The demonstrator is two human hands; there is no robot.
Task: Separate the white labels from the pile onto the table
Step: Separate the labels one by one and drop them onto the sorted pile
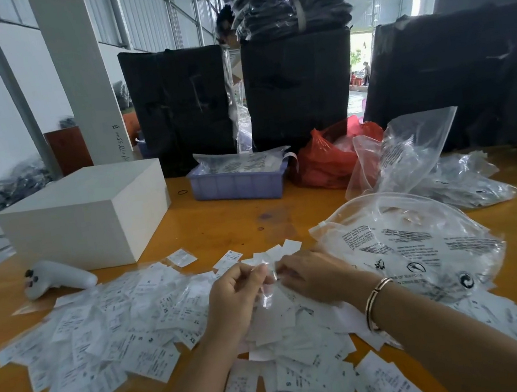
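Patience is what this step wants, I think: the small clear sleeve (267, 288) I have between my hands is slippery and crumples easily, so the sound way is to hold one edge fast and draw the other side away gently, rather than tug hard and scatter what lies beneath. My left hand (235, 294) has its fingers curled in, thumb and fingertips pinching the left side of the sleeve; my right hand (309, 276) is close against it, fingers bent and pinching the right side, so the two hands are nearly together just above the pile (180, 308). I cannot tell for certain whether a label sits inside the sleeve, since the film is blurred and glares. The labels (147, 358) lie in a broad heap across the near part of the bench (231, 222), spreading left and toward me under both forearms, many with printed size letters showing, and a few loose ones (181, 257) lie apart at the far edge of the heap. To my judgement most of the sorting is yet to do. A large clear bag (420, 240) with black print lies just to the right of my right hand, touching the heap, and I would keep my wrist off it so it does not drag labels along.
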